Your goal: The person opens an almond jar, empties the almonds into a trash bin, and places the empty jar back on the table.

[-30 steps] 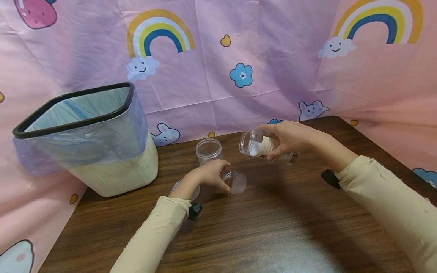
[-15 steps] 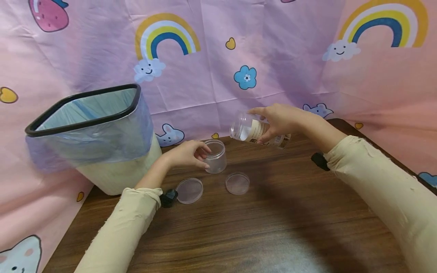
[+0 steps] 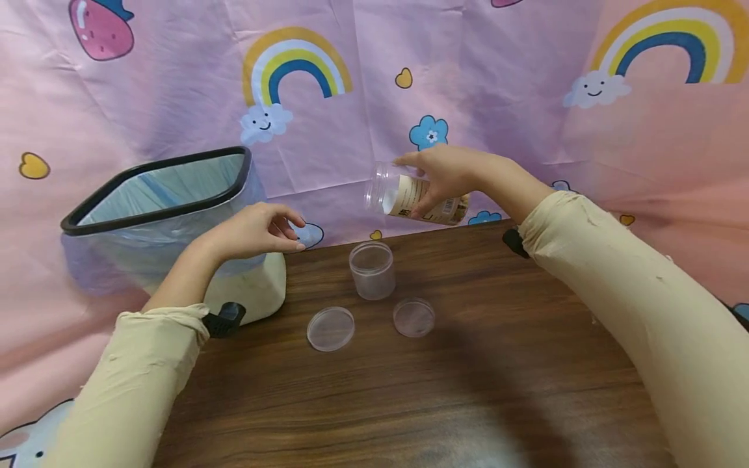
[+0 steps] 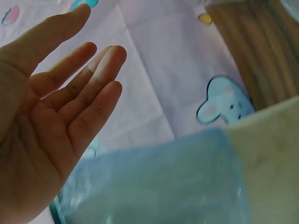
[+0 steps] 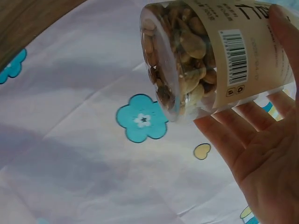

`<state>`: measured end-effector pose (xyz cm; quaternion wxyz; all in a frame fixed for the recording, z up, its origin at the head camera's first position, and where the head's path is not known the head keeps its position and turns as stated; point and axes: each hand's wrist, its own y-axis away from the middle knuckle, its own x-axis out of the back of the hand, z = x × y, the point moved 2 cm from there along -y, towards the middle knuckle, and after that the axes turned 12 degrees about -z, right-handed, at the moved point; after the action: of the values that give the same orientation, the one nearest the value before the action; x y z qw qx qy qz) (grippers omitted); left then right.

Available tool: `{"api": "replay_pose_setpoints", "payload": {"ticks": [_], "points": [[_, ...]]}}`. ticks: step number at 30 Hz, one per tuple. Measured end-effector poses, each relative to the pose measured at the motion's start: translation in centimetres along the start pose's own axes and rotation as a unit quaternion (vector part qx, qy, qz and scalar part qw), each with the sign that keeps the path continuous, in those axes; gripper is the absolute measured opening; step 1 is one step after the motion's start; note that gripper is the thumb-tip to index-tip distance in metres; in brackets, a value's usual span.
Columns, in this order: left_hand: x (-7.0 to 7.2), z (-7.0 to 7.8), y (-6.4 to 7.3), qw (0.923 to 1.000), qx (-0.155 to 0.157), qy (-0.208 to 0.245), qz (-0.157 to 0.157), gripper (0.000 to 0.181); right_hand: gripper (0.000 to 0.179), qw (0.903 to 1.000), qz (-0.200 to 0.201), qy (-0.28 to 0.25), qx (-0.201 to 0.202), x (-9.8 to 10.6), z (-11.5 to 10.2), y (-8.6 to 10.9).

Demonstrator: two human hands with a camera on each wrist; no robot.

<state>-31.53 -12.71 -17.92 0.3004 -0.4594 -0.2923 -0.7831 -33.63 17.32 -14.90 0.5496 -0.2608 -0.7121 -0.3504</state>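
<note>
My right hand (image 3: 445, 175) grips a clear plastic jar (image 3: 383, 188) with a beige label, tilted on its side with its mouth to the left. Through its base in the right wrist view, brown nuts (image 5: 191, 44) show beside the barcode. Below it on the table stands an uncovered clear empty jar (image 3: 373, 276). My left hand (image 3: 257, 231) is raised in front of the trash bin (image 3: 266, 286), fingers loosely bent and holding nothing. Its bare palm (image 4: 42, 135) faces the left wrist camera, close to the bin's bag.
Two clear round lids, a left lid (image 3: 330, 329) and a right lid (image 3: 413, 317), lie on the brown wooden table (image 3: 351, 403). The bin, with a bluish bag and black rim (image 3: 158, 209), stands at the left. A printed cloth (image 3: 398, 39) hangs behind the table.
My left hand has moved from beside the right lid, past the empty jar, left and up to the bin. My right hand has lifted the jar of nuts up and to the left.
</note>
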Motion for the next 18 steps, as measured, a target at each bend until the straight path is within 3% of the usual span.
{"api": "replay_pose_setpoints", "payload": {"ticks": [8, 18], "points": [[2.7, -0.9, 3.3, 0.9982, 0.045, -0.021, 0.035, 0.041, 0.097, 0.9995, 0.002, 0.031, 0.005, 2.1, -2.1, -2.6], [5.0, -2.2, 6.3, 0.9888, 0.086, -0.042, 0.115, 0.035, 0.092, 0.9989, 0.018, 0.031, 0.029, 4.0, -3.9, -5.3]]}}
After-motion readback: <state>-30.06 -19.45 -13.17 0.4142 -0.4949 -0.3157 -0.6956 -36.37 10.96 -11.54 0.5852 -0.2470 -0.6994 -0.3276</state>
